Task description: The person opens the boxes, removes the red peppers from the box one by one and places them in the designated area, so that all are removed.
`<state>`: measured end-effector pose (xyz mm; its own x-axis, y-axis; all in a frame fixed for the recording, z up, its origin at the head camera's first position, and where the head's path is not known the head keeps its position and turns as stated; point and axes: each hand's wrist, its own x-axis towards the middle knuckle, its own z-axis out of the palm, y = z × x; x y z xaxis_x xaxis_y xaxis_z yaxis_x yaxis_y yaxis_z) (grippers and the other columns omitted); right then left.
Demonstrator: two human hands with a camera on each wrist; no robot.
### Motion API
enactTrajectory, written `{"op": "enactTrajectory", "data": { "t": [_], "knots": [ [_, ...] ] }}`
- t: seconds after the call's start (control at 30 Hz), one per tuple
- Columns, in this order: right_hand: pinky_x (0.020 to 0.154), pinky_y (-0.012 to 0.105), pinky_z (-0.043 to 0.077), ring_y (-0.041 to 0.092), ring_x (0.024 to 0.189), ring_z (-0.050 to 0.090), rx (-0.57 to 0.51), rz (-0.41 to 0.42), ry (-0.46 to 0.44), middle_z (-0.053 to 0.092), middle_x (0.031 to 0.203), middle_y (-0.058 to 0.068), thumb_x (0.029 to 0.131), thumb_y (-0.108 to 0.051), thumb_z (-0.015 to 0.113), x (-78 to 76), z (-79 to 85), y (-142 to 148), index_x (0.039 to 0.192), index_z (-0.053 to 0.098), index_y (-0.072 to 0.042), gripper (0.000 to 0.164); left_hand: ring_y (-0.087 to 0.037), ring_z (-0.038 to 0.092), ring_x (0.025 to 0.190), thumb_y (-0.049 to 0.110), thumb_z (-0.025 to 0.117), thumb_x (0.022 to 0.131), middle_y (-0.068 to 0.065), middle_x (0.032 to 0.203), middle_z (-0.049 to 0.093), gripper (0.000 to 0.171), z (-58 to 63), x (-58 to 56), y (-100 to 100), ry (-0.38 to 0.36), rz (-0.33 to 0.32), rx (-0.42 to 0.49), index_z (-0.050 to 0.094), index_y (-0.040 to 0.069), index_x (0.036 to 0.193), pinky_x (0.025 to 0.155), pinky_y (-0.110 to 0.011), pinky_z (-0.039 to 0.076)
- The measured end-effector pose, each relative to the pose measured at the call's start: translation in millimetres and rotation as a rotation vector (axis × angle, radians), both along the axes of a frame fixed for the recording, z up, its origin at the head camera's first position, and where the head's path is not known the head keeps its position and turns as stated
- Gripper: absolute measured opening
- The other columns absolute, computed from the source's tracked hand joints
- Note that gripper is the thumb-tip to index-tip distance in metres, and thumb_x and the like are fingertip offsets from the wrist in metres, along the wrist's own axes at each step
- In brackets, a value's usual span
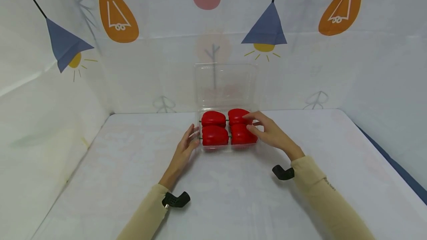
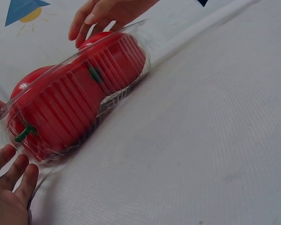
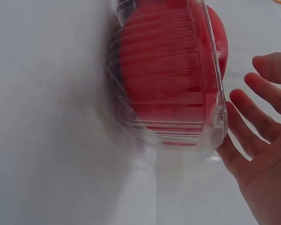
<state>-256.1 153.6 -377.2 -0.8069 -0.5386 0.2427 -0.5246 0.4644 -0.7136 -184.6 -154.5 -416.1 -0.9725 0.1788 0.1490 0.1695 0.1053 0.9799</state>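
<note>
Several red bell peppers (image 1: 215,136) with green stems lie in two columns in a clear plastic clamshell box (image 1: 227,148) near the table's back edge. Its transparent lid (image 1: 225,84) stands raised behind them. My left hand (image 1: 181,151) is at the box's left side, fingers spread and thumb near the front left corner; in the left wrist view, a pepper's stem (image 2: 25,132) shows through the wall by those fingers. Over the right-hand peppers reaches my right hand (image 1: 273,133), its fingers loosely bent and apart. In the right wrist view, these fingers (image 3: 253,112) spread beside the box rim (image 3: 214,79).
A white table (image 1: 213,195) spreads in front of the box. Behind it hangs a pale cloth backdrop (image 1: 160,69) printed with lamps and bulbs. Each sleeve carries a small black wrist camera (image 1: 176,200) near the cuff.
</note>
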Motion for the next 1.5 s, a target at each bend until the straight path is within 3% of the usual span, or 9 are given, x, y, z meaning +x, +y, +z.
{"op": "enactTrajectory", "data": {
  "t": [0.43,0.67,0.77,1.33,1.5],
  "knots": [
    [0.097,0.045,0.045,0.019,0.114,0.048,0.100,0.010,0.025,0.051,0.122,0.001,0.089,-0.025,0.065,9.9,-7.3,5.0,0.126,0.053,-0.016,0.039,-0.037,0.027,0.141,0.008,0.045,0.098,-0.020,0.152,0.026,0.063,-1.3,-0.4,4.7,-0.005,-0.012,0.016,0.012,0.005,0.151,0.111,-0.051,0.030],
    [0.101,0.051,0.042,0.022,0.122,0.044,0.146,0.026,-0.018,0.048,0.126,0.003,0.088,-0.025,0.066,13.7,-6.0,7.4,0.129,0.050,-0.018,0.044,-0.032,0.031,0.140,0.013,0.048,0.098,-0.012,0.152,0.031,0.063,-25.7,-11.1,1.3,0.032,0.001,0.034,0.015,0.007,0.151,0.110,-0.051,0.031],
    [0.103,0.052,0.041,0.024,0.125,0.042,0.159,0.042,-0.040,0.046,0.129,0.003,0.087,-0.027,0.067,15.4,-4.3,7.2,0.131,0.047,-0.019,0.049,-0.031,0.033,0.139,0.017,0.049,0.097,-0.011,0.152,0.032,0.064,-30.7,-12.2,0.1,0.057,0.006,0.020,0.016,0.009,0.151,0.110,-0.052,0.031],
    [0.104,0.049,0.040,0.021,0.126,0.042,0.117,0.091,-0.007,0.046,0.131,0.001,0.086,-0.027,0.068,9.2,-7.0,7.7,0.129,0.051,-0.016,0.048,-0.030,0.033,0.139,0.019,0.050,0.097,-0.011,0.151,0.032,0.064,-30.1,-12.8,-0.9,0.059,0.038,-0.019,0.016,0.020,0.152,0.110,-0.050,0.031],
    [0.102,0.047,0.042,0.021,0.125,0.043,0.120,0.094,0.017,0.046,0.131,0.001,0.087,-0.025,0.067,8.6,-7.9,6.7,0.129,0.052,-0.016,0.046,-0.032,0.033,0.139,0.015,0.052,0.096,-0.014,0.151,0.032,0.066,-23.5,-10.3,1.0,0.044,0.039,-0.036,0.016,0.016,0.152,0.111,-0.049,0.031]
  ]
}}
